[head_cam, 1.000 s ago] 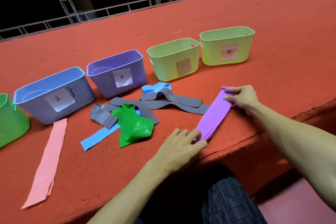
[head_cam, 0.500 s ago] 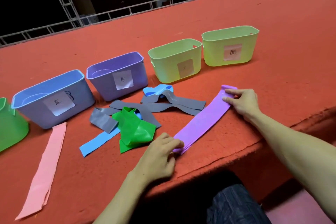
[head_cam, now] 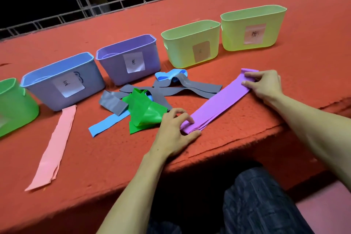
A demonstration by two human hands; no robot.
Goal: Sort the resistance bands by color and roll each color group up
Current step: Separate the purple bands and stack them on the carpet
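Five bins [head_cam: 38, 94], two hands [head_cam: 173, 132], resistance bands [head_cam: 218, 104] in five colours

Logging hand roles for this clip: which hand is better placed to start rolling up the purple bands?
Left, probably. The left hand pinches the near end of the purple bands, fingers curled over it; the right hand grips the far end, anchoring it.

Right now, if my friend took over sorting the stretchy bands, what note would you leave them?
Left hand pinches the near end of the purple bands; right hand holds the far end.
Purple is stacked flat, not rolled yet.
Pink bands lie stacked, unrolled, by the blue tub.
Grey bands, blue bands and green bands sit mixed in a pile.
Left to do: roll purple and pink, then sort and roll the pile.
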